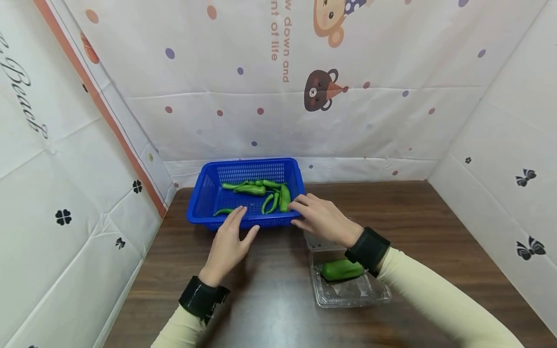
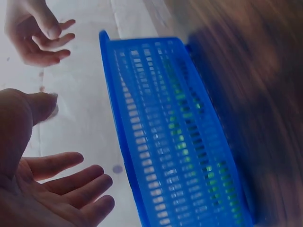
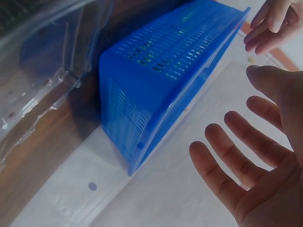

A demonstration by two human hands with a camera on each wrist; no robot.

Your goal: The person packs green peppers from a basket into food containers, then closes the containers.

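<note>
A blue plastic basket (image 1: 197, 200) stands at the back of the table with several green peppers (image 1: 250, 190) inside, some long and thin, some thicker. Over its front rim, toward the left, hovers my left hand (image 1: 228, 249), fingers spread and holding nothing. My right hand (image 1: 322, 218) is at the basket's front right corner with loosely bent fingers and nothing in them. In the right wrist view its fingers (image 3: 232, 156) are apart from the basket wall (image 3: 125, 104). Below the right forearm, a clear plastic box (image 1: 324, 300) with its lid folded back contains a large green pepper (image 1: 341, 269).
The brown wooden table (image 1: 278, 309) meets a patterned white cloth wall (image 1: 370, 130) right behind the basket. More white cloth hangs along the left side (image 1: 87, 251) and the right side (image 1: 500, 193).
</note>
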